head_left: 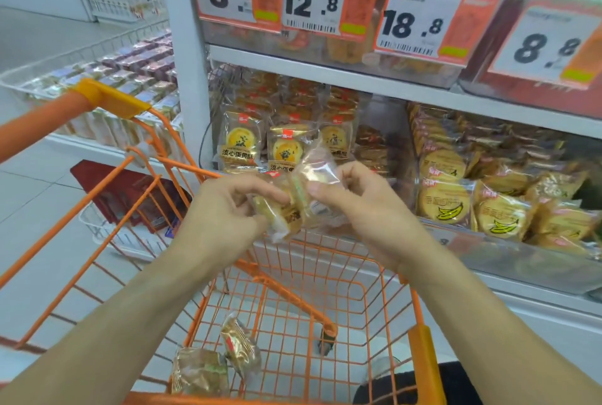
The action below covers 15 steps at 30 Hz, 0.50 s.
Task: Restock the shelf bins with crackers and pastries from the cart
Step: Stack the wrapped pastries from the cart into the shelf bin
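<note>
1. Orange wire cart (384, 290), nearest the lens: thin metal grid, solid plastic corner caps, near rim cut off by the bottom edge. A second orange cart (107, 101) at 9 o'clock runs out of frame on the left.
2. White shelf unit (325, 79) fills 12 to 3 o'clock. Clear plastic bins (521, 261) front its lower tier; their glare blurs the lower packs. Upper tier hidden behind price cards (420, 23) reading 8.8, 12.8, 18.8, 8.8; small print unreadable.
3. Round yellow biscuits with banana drawings (446, 204), in glossy film, stacked at 3 o'clock. Egg-yolk pastries (241, 144) stand upright at 12 o'clock.
4. Left hand (224, 209) grasps a wrapped pastry (280, 212) in curled fingers, over the cart's far rim, just below the egg-yolk bin.
5. Right hand (361, 199) pinches a second wrapped pastry (317, 167) between thumb and fingers; crinkled clear film sticks up at 12 o'clock from the thumb. The two packs touch between the hands; where one ends and the other begins is hard to make out.
6. Two wrapped pastries (241, 347) lie on the cart floor at 6 o'clock, touching, labels blurred.
</note>
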### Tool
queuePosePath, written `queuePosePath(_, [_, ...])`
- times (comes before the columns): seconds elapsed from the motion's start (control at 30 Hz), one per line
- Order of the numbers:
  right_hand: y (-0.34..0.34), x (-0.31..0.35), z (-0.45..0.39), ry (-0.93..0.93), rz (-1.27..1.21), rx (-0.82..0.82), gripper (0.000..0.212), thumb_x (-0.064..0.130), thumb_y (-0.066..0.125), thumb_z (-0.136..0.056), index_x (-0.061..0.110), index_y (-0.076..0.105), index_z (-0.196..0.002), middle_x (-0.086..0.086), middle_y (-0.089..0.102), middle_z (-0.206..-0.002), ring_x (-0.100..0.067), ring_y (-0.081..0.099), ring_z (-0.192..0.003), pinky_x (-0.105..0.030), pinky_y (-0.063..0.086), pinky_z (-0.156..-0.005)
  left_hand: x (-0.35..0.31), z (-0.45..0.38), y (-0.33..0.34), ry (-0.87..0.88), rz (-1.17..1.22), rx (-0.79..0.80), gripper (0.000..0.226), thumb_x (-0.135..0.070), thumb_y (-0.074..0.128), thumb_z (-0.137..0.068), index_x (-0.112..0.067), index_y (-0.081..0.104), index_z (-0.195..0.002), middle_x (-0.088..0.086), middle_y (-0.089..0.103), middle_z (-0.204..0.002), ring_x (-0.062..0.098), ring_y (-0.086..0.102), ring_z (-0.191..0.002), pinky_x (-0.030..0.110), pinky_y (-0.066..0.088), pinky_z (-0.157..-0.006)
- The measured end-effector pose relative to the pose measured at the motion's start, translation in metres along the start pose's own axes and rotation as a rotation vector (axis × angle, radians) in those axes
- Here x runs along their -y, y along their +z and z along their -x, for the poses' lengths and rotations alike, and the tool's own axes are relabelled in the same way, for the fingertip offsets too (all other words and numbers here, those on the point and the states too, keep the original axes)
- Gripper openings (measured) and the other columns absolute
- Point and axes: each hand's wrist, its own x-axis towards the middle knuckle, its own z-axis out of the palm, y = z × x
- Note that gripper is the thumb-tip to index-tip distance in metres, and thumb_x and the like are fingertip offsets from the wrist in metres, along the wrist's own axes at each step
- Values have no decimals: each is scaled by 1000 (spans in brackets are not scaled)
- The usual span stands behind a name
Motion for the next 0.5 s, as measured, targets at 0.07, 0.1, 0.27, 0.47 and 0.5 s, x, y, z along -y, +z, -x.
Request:
queuePosePath(0.07, [8,-5,-2,13,-21,45,59,43,86,-70,6,59,-107,-6,70,-112,-32,69,-104,-50,59,-83,1,0,3,-19,-17,-47,48,22,57,-75,-21,78,-83,-14,75,-83,6,70,-82,17,55,-71])
queuePosePath(0.1, [11,-7,-2,27,-43,66,56,34,87,-74,3,58,-110,-9,71,-112,-34,69,-104,-49,58,-83,2,-1,4,-36,-15,-71,46,18,58,-76,-23,78,-83,-15,72,-74,5,67,-75,17,53,-67])
queuePosePath(0.27, [30,-13,-5,48,-94,48,58,17,89,-73,1,50,-114,-26,67,-114,-27,67,-85,-49,58,-79,1,-5,6,-123,257,-100,30,13,58,-81,-13,74,-82,-4,64,-60,10,62,-62,18,48,-56])
queuePosePath(0.47, [45,-22,-7,-101,-35,-105,54,17,86,-73,16,39,-100,3,54,-80,-4,48,-59,-28,45,-51,9,2,19,-142,214,10,50,-45,86,-65,-24,61,-102,-2,66,-89,9,65,-76,25,51,-66])
queuePosePath(0.5, [47,-22,-7,-123,-7,-118,55,20,86,-74,19,38,-100,6,55,-82,-6,50,-61,-33,48,-53,9,4,23,-128,148,-30,55,-51,86,-62,-29,56,-102,-1,64,-92,7,64,-73,23,52,-65])
